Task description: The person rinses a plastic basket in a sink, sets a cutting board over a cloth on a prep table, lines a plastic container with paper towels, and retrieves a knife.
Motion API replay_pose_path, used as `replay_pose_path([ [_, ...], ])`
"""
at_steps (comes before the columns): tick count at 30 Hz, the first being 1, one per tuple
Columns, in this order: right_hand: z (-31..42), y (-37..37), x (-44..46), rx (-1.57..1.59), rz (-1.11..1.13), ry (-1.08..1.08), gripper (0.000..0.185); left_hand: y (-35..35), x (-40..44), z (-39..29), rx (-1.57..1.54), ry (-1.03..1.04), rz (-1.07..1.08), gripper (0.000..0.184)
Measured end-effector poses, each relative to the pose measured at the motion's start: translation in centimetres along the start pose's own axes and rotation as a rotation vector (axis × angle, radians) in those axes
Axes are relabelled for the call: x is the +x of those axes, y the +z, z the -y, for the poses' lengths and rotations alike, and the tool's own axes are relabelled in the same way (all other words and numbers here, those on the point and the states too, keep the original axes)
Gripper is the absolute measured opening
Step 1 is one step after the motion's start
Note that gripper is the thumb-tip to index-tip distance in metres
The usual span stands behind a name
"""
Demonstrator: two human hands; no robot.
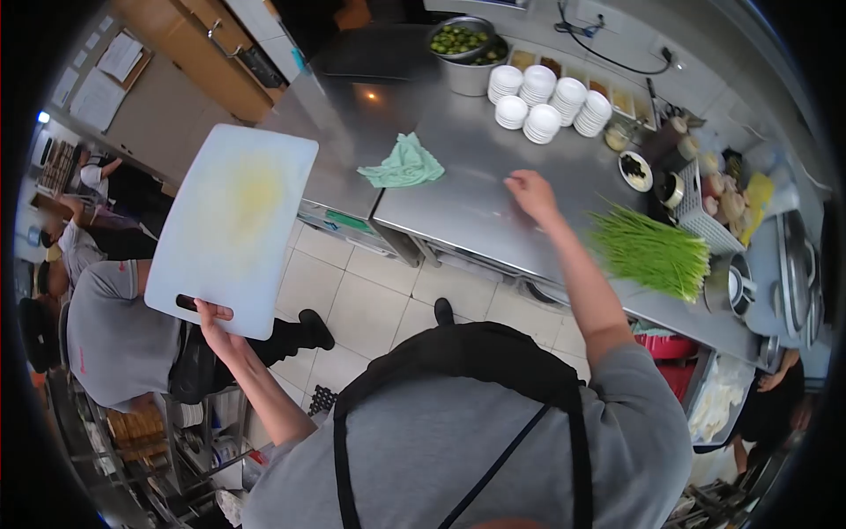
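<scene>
The person's left hand holds a large white rectangular cutting board with rounded corners, gripping it at the dark handle slot in its near end. The board is in the air on the left, tilted, its far end leaning to the right; a broad yellowish stain marks the middle of its face. The right hand is over the bare middle of the long stainless-steel table, its fingers curled narrowly inward; whether they touch the metal or enclose anything cannot be told.

A crumpled pale-green cloth lies on the table between the board and the right hand. Beyond the right hand, small round white dishes stand in several close stacks. To the far left of these, a metal bowl holding round green pieces sits on a deep metal pot. A bundle of long, thin green stalks lies to the right of the right hand, near the table's front edge. Farther back on the right are a small white plate with dark and pale pieces and a white perforated plastic basket. At the left, a co-worker in a grey shirt bends forward.
</scene>
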State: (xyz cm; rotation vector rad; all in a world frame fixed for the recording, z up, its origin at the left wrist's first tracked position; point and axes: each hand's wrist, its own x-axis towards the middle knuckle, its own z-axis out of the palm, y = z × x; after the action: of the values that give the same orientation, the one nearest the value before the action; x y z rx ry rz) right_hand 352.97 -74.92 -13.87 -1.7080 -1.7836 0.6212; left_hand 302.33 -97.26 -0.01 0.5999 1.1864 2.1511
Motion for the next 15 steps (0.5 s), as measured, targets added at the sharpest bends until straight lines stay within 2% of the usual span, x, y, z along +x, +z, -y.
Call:
replay_pose_path([
  [2, 3.3, 5.2, 3.3, -0.169, 0.092, -0.003, 0.034, -3.1, 2.1, 1.9, -0.028, -0.035, 0.0, 0.025],
  [3, 5.3, 7.3, 4.6, -0.231, 0.114, 0.029, 0.033, -2.1, 2.1, 2.6, 0.028, -0.042, -0.054, 0.028],
  [4, 6.6, 9.6, 5.3, -0.292, 0.091, 0.016, 0.032, -2.2, 3.0, 4.1, 0.048, -0.054, -0.187, 0.028],
  [6, 7.1, 16.1, 7.8, -0.362, 0.014, -0.021, 0.028, -2.7, 5.2, 7.1, -0.013, -0.083, -0.133, 0.03],
  [7, 6.8, 18.9, 9.2, -0.371, -0.025, -0.038, 0.025, -1.4, 6.1, 8.2, -0.028, -0.139, -0.201, 0.03],
  [9, 9.4, 17.6, 9.1, 0.141, 0.068, -0.121, 0.018, -1.0, 8.4, 11.2, -0.094, -0.237, -0.261, 0.03],
  [10, 10.9, 16.0, 9.6, 0.135, 0.051, -0.146, 0.018, -1.9, 9.9, 13.7, -0.141, -0.279, -0.254, 0.031],
  [12, 14.1, 11.4, 9.8, 0.676, 0.21, 0.088, 0.012, -1.8, 11.3, 17.6, -0.137, -0.311, -0.242, 0.029],
  [13, 15.1, 9.4, 9.9, 0.669, 0.205, 0.077, 0.012, -1.7, 11.9, 19.4, -0.105, -0.36, -0.24, 0.028],
  [15, 16.9, 5.2, 10.2, 0.926, 0.2, -0.121, 0.014, -1.5, 14.0, 23.3, -0.105, -0.425, -0.213, 0.026],
])
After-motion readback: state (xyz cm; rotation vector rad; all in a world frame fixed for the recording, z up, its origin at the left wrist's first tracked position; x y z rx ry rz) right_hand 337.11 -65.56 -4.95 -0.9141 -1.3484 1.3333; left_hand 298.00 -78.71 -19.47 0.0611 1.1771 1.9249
